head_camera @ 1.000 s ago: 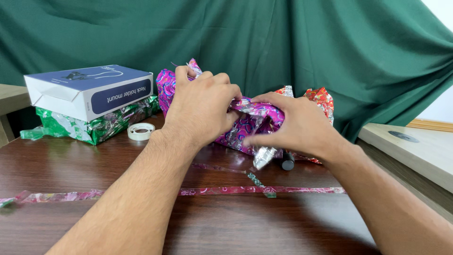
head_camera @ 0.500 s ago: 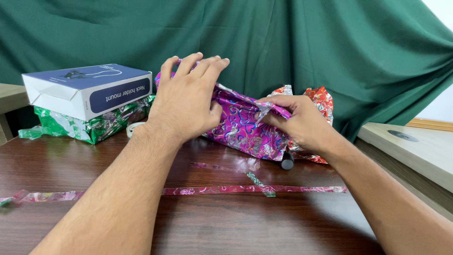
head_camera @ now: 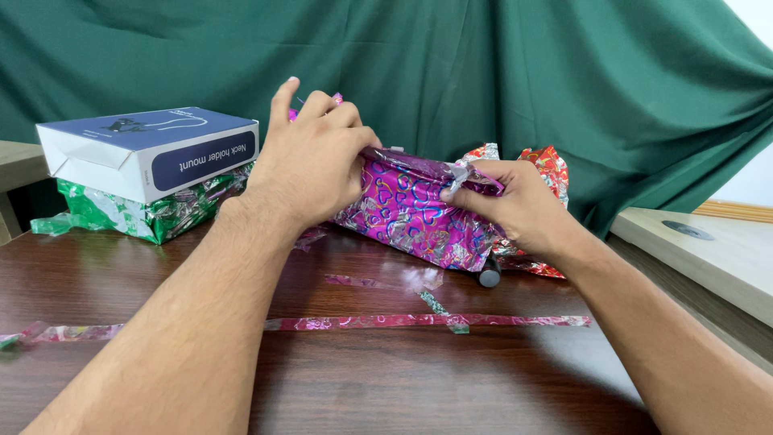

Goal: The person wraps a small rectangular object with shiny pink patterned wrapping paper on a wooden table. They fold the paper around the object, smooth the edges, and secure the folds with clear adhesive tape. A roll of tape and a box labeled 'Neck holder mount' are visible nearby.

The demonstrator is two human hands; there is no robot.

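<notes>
Both hands have a grip on a parcel (head_camera: 419, 213) wrapped in shiny pink paper with a heart pattern, lying on a dark wooden table (head_camera: 403, 379) in front of a green curtain (head_camera: 483, 64). In the single head view, the left hand (head_camera: 310, 165) has curled its fingers, which were spread flat half a second ago, and now presses down over the parcel's left end, holding the paper against it. The right hand (head_camera: 515, 205) pinches a crumpled fold of paper at the parcel's top right edge, much as it did half a second ago. Compared with a second ago, the loose, bunched paper now lies tighter and smoother along the front face, so the wrapping looks closer to closed.

A white and dark blue box (head_camera: 149, 149) sits to the left on top of a package in green foil (head_camera: 145, 213). Red patterned paper (head_camera: 547, 173) lies behind the right hand. A small black cylinder (head_camera: 489, 278) rests just under the parcel's right end. Long thin paper strips (head_camera: 419, 322) trail across the table in front, well clear of the hands. The roll of tape seen a second ago is now hidden behind the left forearm.
</notes>
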